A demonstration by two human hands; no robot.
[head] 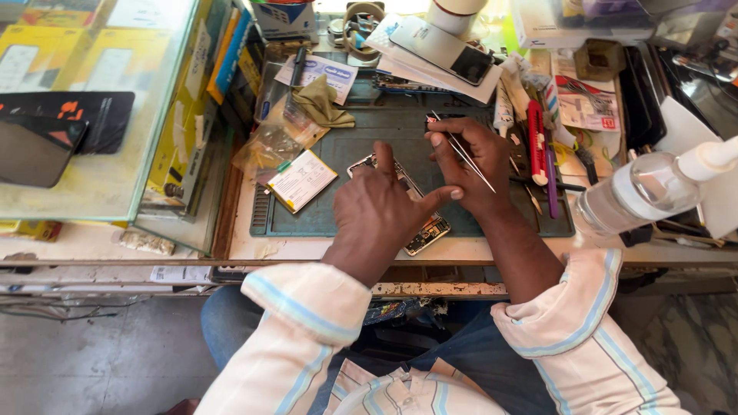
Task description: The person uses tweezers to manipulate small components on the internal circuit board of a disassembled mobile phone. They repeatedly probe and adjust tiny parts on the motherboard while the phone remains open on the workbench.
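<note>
Pinched in the right hand [470,165] is a thin pair of metal tweezers [465,154], held tight between thumb and fingers, with the points sticking up and away past the knuckles. The left hand [380,204] holds nothing; it presses flat on the opened phone [427,230], 1 finger pointing up and the thumb reaching across to touch the right hand.

That phone lies right under both hands, on the green work mat [369,138]. Most of it is hidden by the left hand. Only 1 corner peeks out below the thumb, and another bit shows above the fingers.

Just left of the grip lies a flat battery pack [302,180] with a yellow edge. Just right of it lie a red tool [536,142] and a purple one [551,180]. Further right, a clear bottle [638,192] lies on its side at the bench edge.

I think the sharp tweezers could slip and scratch the small parts inside if the pressing hand lets the phone slide. The bottle looks ready to roll or get bumped by an elbow, and a spill would hurt the open phone. Tiny parts could also get lost in the mess.
</note>
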